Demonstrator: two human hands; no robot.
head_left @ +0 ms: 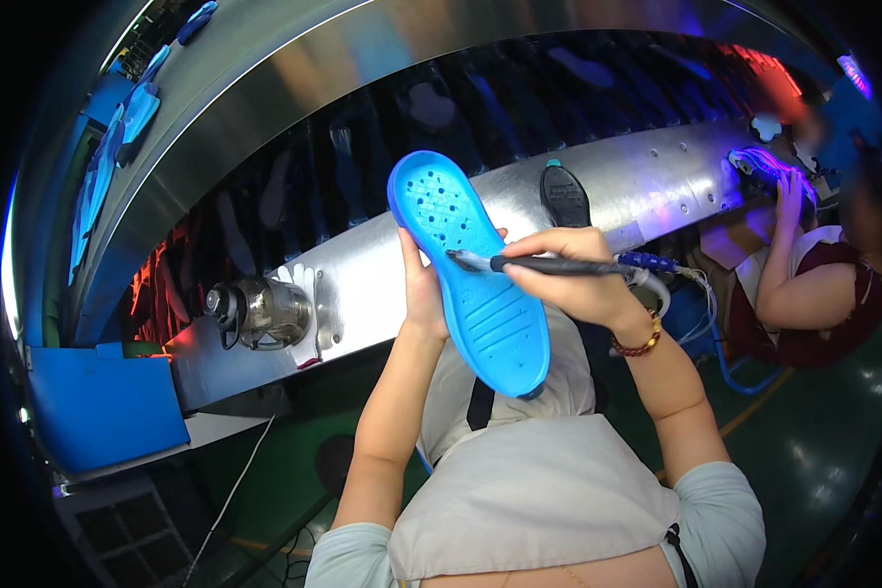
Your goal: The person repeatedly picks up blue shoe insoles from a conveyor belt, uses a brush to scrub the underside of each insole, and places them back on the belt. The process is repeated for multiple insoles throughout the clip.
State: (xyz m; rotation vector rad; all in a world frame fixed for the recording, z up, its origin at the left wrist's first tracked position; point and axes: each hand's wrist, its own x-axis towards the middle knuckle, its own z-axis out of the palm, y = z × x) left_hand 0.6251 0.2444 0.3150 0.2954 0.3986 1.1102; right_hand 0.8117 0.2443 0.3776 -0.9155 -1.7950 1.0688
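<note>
A bright blue shoe sole (480, 294) is held up in front of me, its recessed inner face with holes and ridges turned toward me. My left hand (424, 294) grips it by its left edge near the middle, the fingers wrapped behind. In my right hand (583, 279) is a brush (559, 265) with a dark handle, pinched between thumb and fingers. The bristle tip touches or hovers just over the sole's middle; I cannot tell which. Beyond, a black shoe sole (563, 196) lies on the metal bench.
The metal bench (647, 186) curves across in front of me. A metal pot (265, 312) and a white glove (304, 294) sit at its left. Behind runs a conveyor with several soles (431, 103). Another person (804, 274) works at the right, beside cables (657, 263).
</note>
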